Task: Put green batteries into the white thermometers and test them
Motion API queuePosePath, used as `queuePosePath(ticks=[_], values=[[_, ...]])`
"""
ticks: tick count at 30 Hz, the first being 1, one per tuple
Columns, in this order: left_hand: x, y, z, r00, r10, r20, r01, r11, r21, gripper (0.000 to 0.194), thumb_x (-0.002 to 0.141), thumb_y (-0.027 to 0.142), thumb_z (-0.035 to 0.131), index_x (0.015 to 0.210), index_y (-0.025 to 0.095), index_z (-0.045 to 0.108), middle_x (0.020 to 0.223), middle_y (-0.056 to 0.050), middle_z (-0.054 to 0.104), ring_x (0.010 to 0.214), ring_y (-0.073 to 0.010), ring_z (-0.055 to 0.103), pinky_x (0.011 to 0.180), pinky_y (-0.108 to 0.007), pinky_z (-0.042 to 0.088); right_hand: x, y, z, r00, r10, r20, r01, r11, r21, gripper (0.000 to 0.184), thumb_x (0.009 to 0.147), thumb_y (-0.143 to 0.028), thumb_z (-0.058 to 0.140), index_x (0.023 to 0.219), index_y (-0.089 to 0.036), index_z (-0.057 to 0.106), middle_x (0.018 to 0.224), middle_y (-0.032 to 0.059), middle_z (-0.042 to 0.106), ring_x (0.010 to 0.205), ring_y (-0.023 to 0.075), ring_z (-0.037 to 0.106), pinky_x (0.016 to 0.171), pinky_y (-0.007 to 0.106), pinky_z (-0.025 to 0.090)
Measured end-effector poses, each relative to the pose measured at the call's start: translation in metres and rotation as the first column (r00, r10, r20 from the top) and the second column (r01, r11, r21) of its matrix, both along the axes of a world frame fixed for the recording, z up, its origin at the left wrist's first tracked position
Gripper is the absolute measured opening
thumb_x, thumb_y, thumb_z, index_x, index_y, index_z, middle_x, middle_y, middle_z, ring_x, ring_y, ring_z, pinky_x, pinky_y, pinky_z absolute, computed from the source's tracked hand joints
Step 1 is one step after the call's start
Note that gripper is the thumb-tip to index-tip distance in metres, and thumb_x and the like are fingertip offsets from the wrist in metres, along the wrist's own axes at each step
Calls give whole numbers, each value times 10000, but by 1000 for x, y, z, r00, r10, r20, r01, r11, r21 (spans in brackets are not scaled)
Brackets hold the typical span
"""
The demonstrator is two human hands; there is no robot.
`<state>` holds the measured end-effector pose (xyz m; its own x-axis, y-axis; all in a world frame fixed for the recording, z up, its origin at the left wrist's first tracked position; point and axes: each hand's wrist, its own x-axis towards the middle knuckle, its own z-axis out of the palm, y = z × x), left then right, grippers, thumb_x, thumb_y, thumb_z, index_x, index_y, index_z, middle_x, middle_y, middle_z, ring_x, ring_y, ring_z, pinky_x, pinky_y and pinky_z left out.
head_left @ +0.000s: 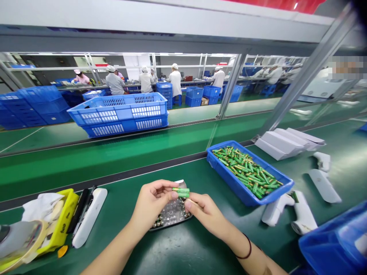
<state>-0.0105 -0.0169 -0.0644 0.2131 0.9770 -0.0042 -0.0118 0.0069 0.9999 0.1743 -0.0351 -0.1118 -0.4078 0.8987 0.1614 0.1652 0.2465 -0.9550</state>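
Note:
Two or so green batteries with gold ends [181, 192] lie side by side between my hands. My left hand [155, 202] pinches their left ends between thumb and fingers. My right hand [208, 212] is closed at their right ends, its thumb and index finger pressed close together. Just below both hands, a shallow tray [173, 218] with a clear plastic surface rests on the green bench. Small shiny round metal pieces show along its left and right sides. My hands hide part of this tray.
Right of my hands, a blue bin [249, 198] holds many green batteries. White handheld device shells [304, 214] and white boxes [282, 143] lie beyond it. A yellow basket [64, 221] and a long white casing [90, 217] are at left. Metal posts [232, 86] stand along the far edge.

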Motion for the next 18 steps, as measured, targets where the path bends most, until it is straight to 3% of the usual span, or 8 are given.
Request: queuePosePath(ticks=[7,11,13,16,17,18], values=[[5,0,-2,997,-43,-61,46,998,51,134,638,181,761,769,165,735,770,-33,733,680,-139,653,661,-212,511,-4,-3,-2,997,-24,-78,24,1000,-1,423,916,-499,455,663,-164,506,578,-36,357,552,98,312,515,248,225],[4,0,-3,990,-42,-136,46,999,25,136,611,224,776,681,143,692,695,-34,716,595,-129,613,570,-207,484,-7,1,-7,957,-95,-273,41,979,-197,467,852,-572,528,623,-169,476,541,-55,324,477,69,234,443,230,173],[5,-2,-3,972,-88,-216,94,995,21,114,622,214,762,678,140,697,701,-41,716,582,-127,600,550,-206,475,0,8,-5,883,-249,-399,126,943,-309,483,790,-602,595,604,-189,427,507,-84,264,439,55,165,405,217,122],[8,-4,-4,920,-197,-337,211,978,4,73,661,177,726,727,146,725,706,-42,718,597,-133,605,563,-214,485,13,18,2,659,-509,-554,410,860,-302,481,774,-576,636,606,-203,383,497,-107,204,417,49,140,385,197,126],[9,-5,-5,914,-196,-355,217,976,21,99,664,155,721,762,150,730,709,-37,719,609,-135,611,576,-215,491,15,19,4,637,-524,-565,462,847,-264,459,790,-562,630,620,-199,405,503,-99,248,413,49,187,385,193,165],[11,-6,-6,916,-162,-366,196,979,57,131,663,133,720,791,156,732,714,-29,721,620,-135,616,590,-214,495,15,20,5,668,-501,-551,460,859,-224,431,802,-547,626,644,-195,435,527,-82,332,419,50,258,395,192,224]])
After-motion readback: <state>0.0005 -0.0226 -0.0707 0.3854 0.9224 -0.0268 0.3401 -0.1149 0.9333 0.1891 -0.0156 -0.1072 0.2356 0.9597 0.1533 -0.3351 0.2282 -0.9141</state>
